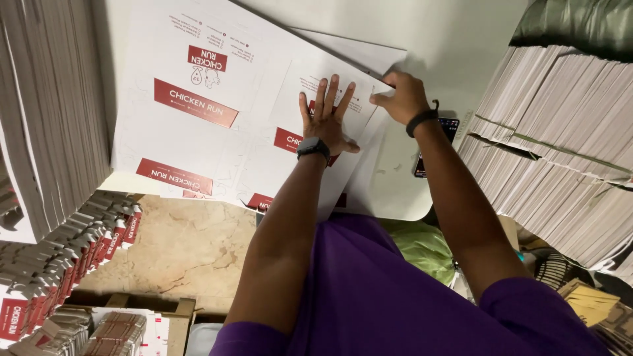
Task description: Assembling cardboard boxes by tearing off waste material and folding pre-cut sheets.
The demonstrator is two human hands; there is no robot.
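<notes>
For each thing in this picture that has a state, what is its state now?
Left hand: open, flat, palm pressing on the printed sheet.
Right hand: fingers pinching the sheet's edge.
Printed sheet: unfolded, lying flat on the table.
Phone: lying flat, partly hidden by the right wrist.
Right paper stack: piled high, sheets flat.
Folded cartons: flattened, in a row.

The counter (455,39) lay open only in a narrow white strip beyond and to the right of the printed carton sheets (198,86), which covered most of its surface, so the hands had room to pass mainly above the sheets. A tall stack of flat sheets (53,112) walled off the left side, and a leaning pile of white card (554,151) closed the right, with a phone (448,132) lying in the gap beside it. Below the counter edge, bundles of folded cartons (66,257) crowded the lower left, leaving a bare patch of stone floor (184,244).
</notes>
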